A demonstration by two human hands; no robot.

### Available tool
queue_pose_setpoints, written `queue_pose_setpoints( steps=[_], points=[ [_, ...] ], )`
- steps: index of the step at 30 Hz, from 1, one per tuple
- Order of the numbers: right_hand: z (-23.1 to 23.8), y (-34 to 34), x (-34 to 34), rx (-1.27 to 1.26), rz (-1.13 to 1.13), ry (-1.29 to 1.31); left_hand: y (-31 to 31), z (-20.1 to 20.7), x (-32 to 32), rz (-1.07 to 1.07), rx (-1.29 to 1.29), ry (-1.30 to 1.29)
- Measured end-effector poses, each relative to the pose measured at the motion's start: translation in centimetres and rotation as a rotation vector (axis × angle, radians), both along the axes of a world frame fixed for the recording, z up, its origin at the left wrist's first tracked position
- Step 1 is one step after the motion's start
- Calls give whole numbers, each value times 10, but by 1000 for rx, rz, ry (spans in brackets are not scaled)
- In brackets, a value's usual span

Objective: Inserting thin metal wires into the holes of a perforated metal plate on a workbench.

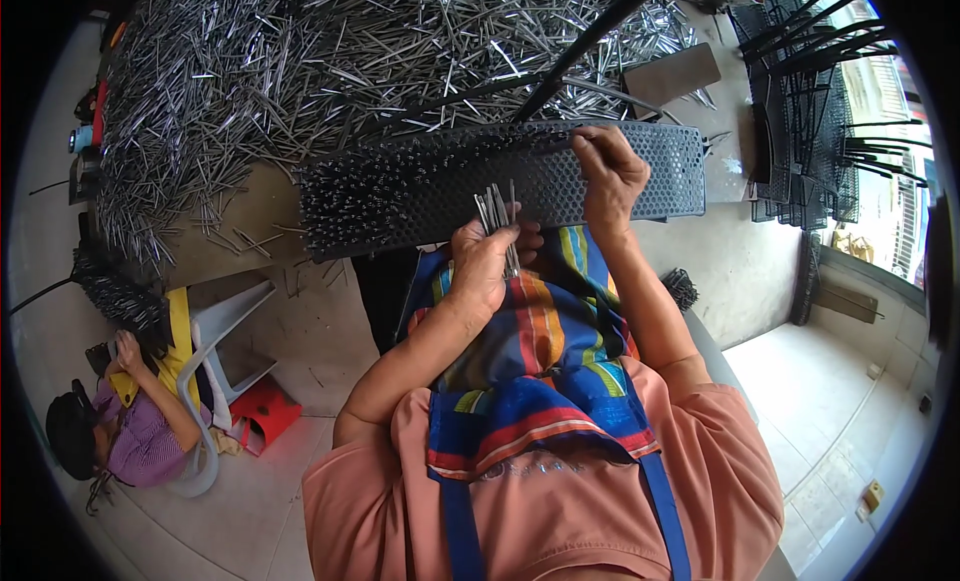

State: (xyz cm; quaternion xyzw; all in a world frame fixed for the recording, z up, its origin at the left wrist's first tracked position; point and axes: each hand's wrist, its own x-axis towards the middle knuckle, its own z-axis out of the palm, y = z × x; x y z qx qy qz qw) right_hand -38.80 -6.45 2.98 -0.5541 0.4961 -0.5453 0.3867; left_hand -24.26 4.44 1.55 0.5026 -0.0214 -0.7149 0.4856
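Observation:
A long dark perforated plate lies across in front of me, over my lap at the near edge of the table. Thin metal pins stand packed in the holes of its left part and along its far edge, while its right part shows bare holes. A small bundle of thin metal rods is gripped in my left hand, just in front of the plate's near edge. Over the plate's right half, my right hand is closed in a pinch. Whatever its fingertips hold is too small to make out.
A large heap of loose metal rods covers the table beyond the plate. A dark bar slants over it. Black racks with long prongs stand at right. Another person sits at lower left beside a red box.

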Motion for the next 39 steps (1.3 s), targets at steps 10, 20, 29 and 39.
queue_pose_setpoints(
  steps=[10,20,29,39],
  points=[
    [-18,-1,6,-128,110,201,-3,4,-1,-1,-5,9],
    [-12,-6,13,-174,68,524,-10,1,-1,0,-45,18],
    [6,-1,11,-133,162,966,-15,0,3,-28,-64,32],
    [9,-5,8,32,286,878,-18,2,3,-53,-81,57]
  ],
)
